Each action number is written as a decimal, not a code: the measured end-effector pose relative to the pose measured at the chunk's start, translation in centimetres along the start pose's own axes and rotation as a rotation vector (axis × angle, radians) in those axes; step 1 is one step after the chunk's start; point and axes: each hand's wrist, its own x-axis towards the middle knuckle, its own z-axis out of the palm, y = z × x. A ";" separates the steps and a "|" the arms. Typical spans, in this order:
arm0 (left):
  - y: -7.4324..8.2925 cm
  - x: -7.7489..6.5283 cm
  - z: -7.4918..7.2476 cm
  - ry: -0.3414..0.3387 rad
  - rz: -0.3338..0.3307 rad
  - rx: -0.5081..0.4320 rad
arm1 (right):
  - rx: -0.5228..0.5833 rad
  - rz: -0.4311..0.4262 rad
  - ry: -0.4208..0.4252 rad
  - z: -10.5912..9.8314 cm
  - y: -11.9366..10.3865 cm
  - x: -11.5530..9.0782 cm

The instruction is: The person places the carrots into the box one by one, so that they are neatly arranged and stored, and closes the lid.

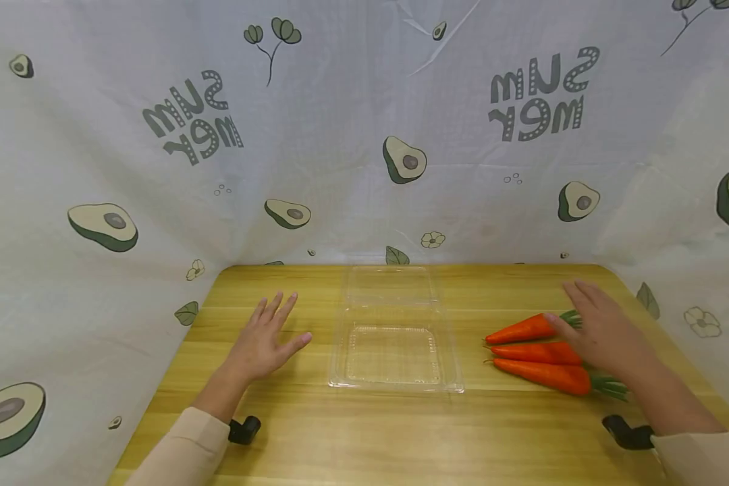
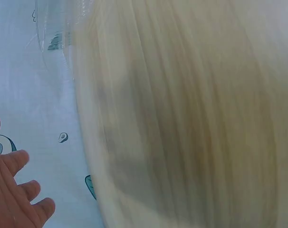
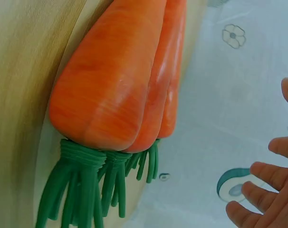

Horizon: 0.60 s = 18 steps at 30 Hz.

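Three orange carrots with green stem tops lie side by side at the right of the wooden table; the nearest carrot (image 1: 543,375) shows most fully, and its stems (image 3: 77,185) fill the lower part of the right wrist view. My right hand (image 1: 610,334) is over the stem ends with fingers spread, holding nothing. A clear plastic box (image 1: 395,386) stands in the middle, its lid (image 1: 391,283) folded back toward the cloth. Left of the box, my left hand (image 1: 264,344) hovers with spread fingers and nothing in it; its fingers (image 2: 30,190) show at the left wrist view's edge.
The wooden table (image 1: 364,432) ends at the back and sides against a white cloth (image 1: 328,121) printed with avocados and lettering. A black wrist device (image 1: 244,430) sits on the left wrist, another black device (image 1: 628,432) on the right.
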 end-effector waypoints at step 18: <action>2.1 0.6 2.8 -0.015 -0.088 -0.548 | 0.230 0.140 -0.018 -0.7 1.3 -1.9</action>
